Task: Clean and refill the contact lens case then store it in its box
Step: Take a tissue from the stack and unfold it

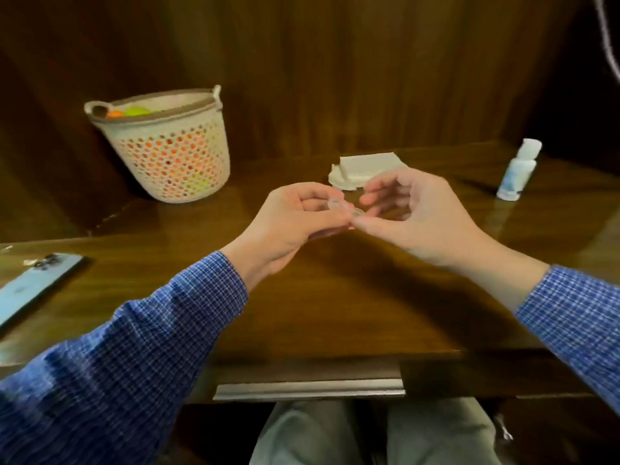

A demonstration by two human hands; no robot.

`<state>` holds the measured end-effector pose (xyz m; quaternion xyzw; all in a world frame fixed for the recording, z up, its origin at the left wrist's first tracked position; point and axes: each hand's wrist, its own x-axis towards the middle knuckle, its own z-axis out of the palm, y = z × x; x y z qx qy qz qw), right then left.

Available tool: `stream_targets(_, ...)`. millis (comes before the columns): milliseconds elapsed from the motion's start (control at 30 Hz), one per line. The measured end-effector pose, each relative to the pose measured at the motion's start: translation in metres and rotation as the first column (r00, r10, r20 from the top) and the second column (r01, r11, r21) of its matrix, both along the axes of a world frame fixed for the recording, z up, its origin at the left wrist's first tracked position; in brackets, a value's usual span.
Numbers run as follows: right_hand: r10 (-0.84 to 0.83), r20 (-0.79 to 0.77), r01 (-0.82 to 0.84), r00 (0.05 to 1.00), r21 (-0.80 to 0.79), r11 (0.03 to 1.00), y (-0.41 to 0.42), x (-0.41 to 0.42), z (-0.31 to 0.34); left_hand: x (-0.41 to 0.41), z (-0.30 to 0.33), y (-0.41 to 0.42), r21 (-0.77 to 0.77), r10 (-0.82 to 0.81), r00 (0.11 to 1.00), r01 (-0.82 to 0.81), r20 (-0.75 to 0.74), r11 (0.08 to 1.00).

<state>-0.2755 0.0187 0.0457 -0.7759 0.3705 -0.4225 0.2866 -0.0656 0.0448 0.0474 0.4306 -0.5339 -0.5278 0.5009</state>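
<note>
Small clear plastic contact lens case (pixel 339 208) held above middle of glossy dark wooden bench (pixel 335 297), between both hands. Left hand (pixel 295 223) pinches its left part; right hand (pixel 416 213) grips right end between thumb and forefinger, other fingers spread. White box (pixel 365 171) near far edge, behind hands. White-capped solution bottle (pixel 518 171) upright at far right. Perforated cream plastic basket (pixel 167 146) far left. Blue phone (pixel 30 290) at left edge.

Glossy wooden bench (pixel 335 297): basket (pixel 167 156) far left of the hands (pixel 355 216), tissues (pixel 362 169) behind, bottle (pixel 516 169) right, phone (pixel 30 290) near-left.
</note>
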Motion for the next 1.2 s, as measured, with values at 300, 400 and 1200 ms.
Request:
stream_targets(300,-0.01,-0.032,0.013,0.999,0.074,0.997,-0.048,-0.034,-0.024,-0.034,-0.03,-0.051,0.053,0.003,1.0,-0.004,0.031,0.999)
stream_targets(400,0.019,-0.044,-0.016,0.999,0.077,0.997,-0.061,-0.028,-0.026,-0.031,-0.036,-0.061,0.087,-0.021,1.0,0.021,-0.004,0.996)
stream_targets(1200,0.213,-0.327,-0.148,0.92,0.213,0.966,-0.083,-0.03,-0.045,-0.019,-0.056,-0.057,-0.324,0.187,0.648,0.097,0.738,0.941)
